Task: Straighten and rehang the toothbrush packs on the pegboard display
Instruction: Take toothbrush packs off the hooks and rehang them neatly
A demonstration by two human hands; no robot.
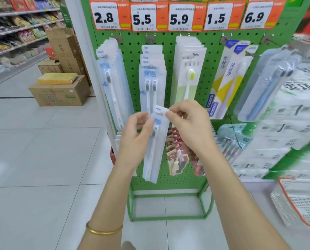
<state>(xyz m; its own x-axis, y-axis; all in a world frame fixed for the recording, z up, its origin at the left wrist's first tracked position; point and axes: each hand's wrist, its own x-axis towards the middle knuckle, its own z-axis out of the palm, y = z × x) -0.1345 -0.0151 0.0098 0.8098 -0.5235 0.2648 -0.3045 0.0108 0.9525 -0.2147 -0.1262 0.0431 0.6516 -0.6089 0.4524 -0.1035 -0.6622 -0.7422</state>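
Observation:
A green pegboard (170, 42) carries several rows of toothbrush packs on hooks. In front of it I hold a few pale blue toothbrush packs (153, 150) off the hooks, hanging upright. My left hand (136, 130) grips their left edge near the top. My right hand (188, 123) pinches the top tab of the front pack. Behind them, the matching stack of packs (151, 82) hangs under the 5.5 price tag. A taller stack (112, 83) hangs at the left, and green-brush packs (188, 73) hang to the right.
Yellow-and-white packs (226, 82) and a blue-brush pack (269, 83) hang further right. Red children's brush packs (177, 152) hang on the lower row. Cardboard boxes (60, 91) stand on the floor at the left. A white basket (302, 202) sits at the lower right beside wrapped tissue bundles (284, 127).

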